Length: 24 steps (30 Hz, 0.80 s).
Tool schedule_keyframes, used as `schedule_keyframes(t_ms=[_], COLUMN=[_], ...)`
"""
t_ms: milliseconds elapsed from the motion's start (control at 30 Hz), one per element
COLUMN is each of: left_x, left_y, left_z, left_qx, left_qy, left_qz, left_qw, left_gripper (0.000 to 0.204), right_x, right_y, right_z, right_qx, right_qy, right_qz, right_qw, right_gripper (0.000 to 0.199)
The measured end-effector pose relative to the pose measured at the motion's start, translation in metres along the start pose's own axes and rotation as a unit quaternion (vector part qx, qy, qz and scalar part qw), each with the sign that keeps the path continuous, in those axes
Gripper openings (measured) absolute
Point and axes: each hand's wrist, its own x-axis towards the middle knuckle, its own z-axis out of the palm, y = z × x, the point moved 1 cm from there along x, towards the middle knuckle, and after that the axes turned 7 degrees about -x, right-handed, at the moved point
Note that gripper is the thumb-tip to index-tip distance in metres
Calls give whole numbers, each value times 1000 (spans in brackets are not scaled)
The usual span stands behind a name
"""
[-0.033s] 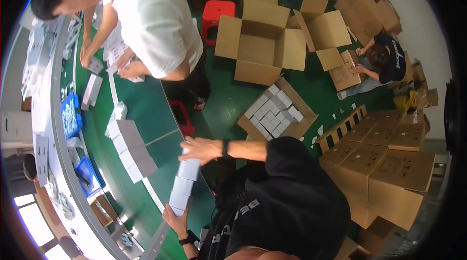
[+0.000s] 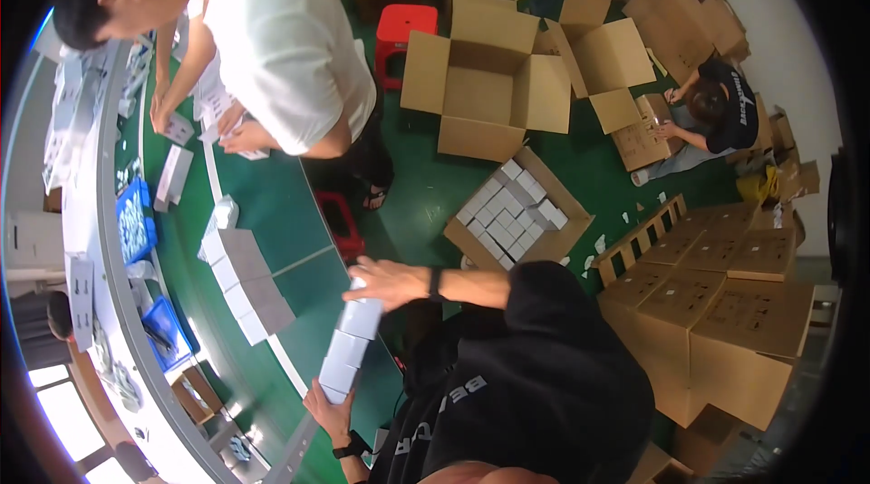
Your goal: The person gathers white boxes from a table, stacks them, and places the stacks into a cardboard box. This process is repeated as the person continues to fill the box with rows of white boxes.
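Observation:
A row of several small white boxes [image 2: 352,337] is squeezed end to end between my two hands, above the edge of the green table [image 2: 292,221]. My right hand [image 2: 390,285] grips the far end of the row, its fingers bent over the last box. At the near end my left hand [image 2: 330,413] presses against the first box, thumb and fingers around it. Left of them, another row of white boxes [image 2: 256,289] stands on the green work surface. Behind my right arm, an open carton [image 2: 576,232] on the floor holds many similar white boxes.
A co-worker in a white shirt [image 2: 281,40] handles papers and boxes at the table. Blue trays [image 2: 165,332] lie along the bench. Open cartons [image 2: 485,94] and a red stool [image 2: 406,24] stand beyond. Stacked closed cartons [image 2: 680,303] are at right, near a crouching person [image 2: 725,108].
My right hand and the far end of the box row have shifted slightly to the right. Both hands keep hold of the row.

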Motion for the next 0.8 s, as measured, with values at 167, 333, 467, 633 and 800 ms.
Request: schedule_keyframes(t_ms=[167,333,467,633,800], left_x=[63,145,189,206,211], left_y=[102,225,352,462,495], left_z=[5,72,179,338,520], left_qx=[34,91,101,95,47], left_qy=[-142,-280,-371,-417,-496], left_qz=[196,373,504,594,631], left_qw=[970,880,774,681,595], left_gripper=[86,89,87,85,84], right_x=[-148,-279,-374,-470,-545], right_y=[-19,-33,-15,38,92], right_z=[-81,-83,-58,-25,15], right_qx=[-20,2,-11,8,-4], right_qy=[59,148,207,274,246], right_qz=[239,428,575,680,758], right_qw=[969,892,792,679,604], right_gripper=[63,65,69,73,77])
